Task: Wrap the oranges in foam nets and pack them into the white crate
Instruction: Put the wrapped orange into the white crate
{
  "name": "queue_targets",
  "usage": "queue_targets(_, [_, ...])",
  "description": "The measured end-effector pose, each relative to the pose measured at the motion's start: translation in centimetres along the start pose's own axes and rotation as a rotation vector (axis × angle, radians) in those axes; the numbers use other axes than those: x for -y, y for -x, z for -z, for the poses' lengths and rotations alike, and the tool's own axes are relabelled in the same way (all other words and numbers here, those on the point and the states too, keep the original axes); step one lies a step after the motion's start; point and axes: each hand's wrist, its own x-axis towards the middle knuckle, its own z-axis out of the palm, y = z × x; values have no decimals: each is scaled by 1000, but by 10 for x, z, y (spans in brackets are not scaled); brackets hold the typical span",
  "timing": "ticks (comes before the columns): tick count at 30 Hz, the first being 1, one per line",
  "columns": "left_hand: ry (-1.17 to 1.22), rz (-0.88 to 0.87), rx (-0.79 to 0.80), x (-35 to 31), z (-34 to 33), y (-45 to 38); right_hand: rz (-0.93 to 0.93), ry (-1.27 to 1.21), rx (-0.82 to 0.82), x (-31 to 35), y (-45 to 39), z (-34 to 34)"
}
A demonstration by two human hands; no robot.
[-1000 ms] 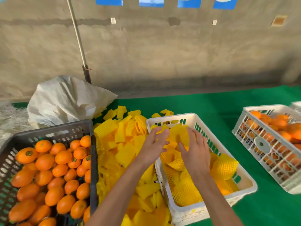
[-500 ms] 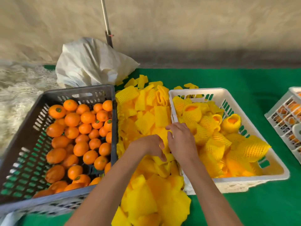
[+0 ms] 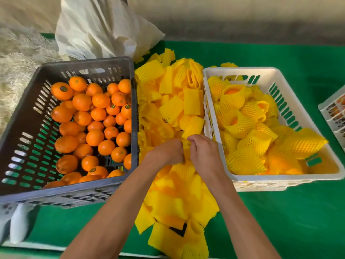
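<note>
While both fists pinch at the heap of flat yellow foam nets (image 3: 173,116) mid-frame, I judge the left hand (image 3: 168,152) nearer the loose oranges (image 3: 93,124) at left; the right hand (image 3: 203,152) sits just beside the white slatted plastic crate (image 3: 280,178).

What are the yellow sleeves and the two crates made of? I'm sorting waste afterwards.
Yellow sleeves: apparently soft foam mesh, matte, with a netted texture. Grey crate and white crate: likely rigid moulded plastic with slotted walls, the white one slightly glossy.
</note>
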Motion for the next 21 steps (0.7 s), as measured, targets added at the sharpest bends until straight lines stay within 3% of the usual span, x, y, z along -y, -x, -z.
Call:
queue_targets(4, [228, 10, -274, 3, 31, 10, 93, -85, -217, 12, 2, 6])
queue_targets(6, [313, -36, -445, 7, 47, 17, 81, -108, -249, 22, -3, 11])
queue_targets(10, [480, -188, -723, 10, 63, 41, -32, -89, -150, 42, -21, 21])
queue_targets(14, [504, -277, -916, 23, 54, 65, -88, -357, -82, 72, -35, 33])
queue_targets(21, [775, -280, -1105, 82, 75, 96, 189, -107, 114, 144, -53, 6])
